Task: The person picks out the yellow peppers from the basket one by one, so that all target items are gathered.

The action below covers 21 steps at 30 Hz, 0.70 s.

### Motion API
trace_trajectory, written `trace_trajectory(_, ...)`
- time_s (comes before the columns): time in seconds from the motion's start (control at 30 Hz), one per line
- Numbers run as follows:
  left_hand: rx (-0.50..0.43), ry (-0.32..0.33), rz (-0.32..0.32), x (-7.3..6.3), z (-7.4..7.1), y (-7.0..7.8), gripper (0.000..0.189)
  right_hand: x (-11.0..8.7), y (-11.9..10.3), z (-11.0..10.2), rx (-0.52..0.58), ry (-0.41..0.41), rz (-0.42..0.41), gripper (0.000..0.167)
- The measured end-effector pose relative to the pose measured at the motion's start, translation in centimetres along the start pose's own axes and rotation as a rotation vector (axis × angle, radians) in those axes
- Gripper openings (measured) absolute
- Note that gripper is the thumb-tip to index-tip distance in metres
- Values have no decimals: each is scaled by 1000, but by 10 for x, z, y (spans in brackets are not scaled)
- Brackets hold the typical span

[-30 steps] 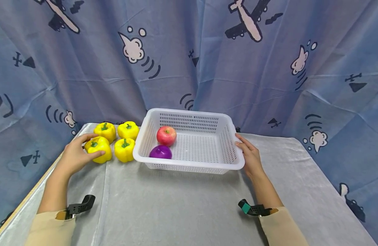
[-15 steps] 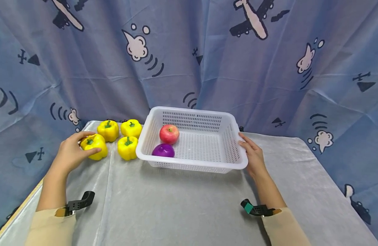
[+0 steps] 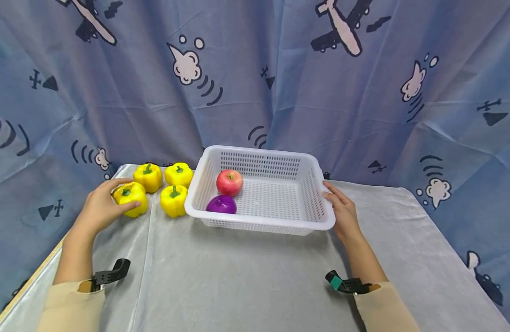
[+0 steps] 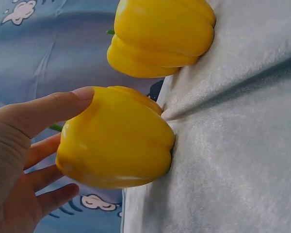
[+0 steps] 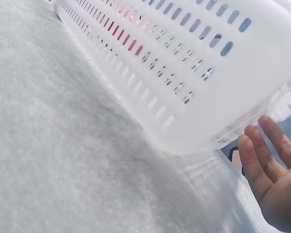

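Observation:
My left hand (image 3: 100,206) holds a yellow bell pepper (image 4: 116,141) at the table's far left. The thumb presses its near side and the fingers reach behind, partly hidden by the pepper. Its base sits on the cloth in the left wrist view. Three more yellow bell peppers stand close by: one behind (image 3: 150,180), one at the back right (image 3: 178,176), one at the right (image 3: 172,207). My right hand (image 3: 342,212) touches the right end of the white plastic basket (image 3: 259,222), its fingers mostly straight in the right wrist view. Whether the thumb grips the rim is unclear.
Inside the basket, on its left side, lie a red apple (image 3: 229,183) and a shiny purple onion-like item (image 3: 222,204). A grey-white cloth (image 3: 238,276) covers the table. A blue printed curtain (image 3: 255,83) hangs directly behind.
My left hand has shifted the held pepper slightly left, away from the other peppers. The right hand and the basket keep their places; the head view has shifted a little.

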<state>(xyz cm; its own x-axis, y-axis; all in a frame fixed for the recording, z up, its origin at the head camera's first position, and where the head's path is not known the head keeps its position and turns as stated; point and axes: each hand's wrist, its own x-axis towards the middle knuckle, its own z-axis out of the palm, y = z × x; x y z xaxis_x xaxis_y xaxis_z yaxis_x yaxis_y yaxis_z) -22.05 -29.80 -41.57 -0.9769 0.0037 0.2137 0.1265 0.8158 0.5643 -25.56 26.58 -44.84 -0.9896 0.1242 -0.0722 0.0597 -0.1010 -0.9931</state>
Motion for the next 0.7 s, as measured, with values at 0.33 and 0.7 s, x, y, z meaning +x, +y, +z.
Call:
trace_trajectory(0.33, -14, 19, 22, 4, -2, 7, 63, -6, -1, -3, 18, 4, -32, 52)
trace_trajectory(0.7, -15, 41, 14, 3, 0, 28, 57, 3, 0, -2, -87, -28, -64, 55)
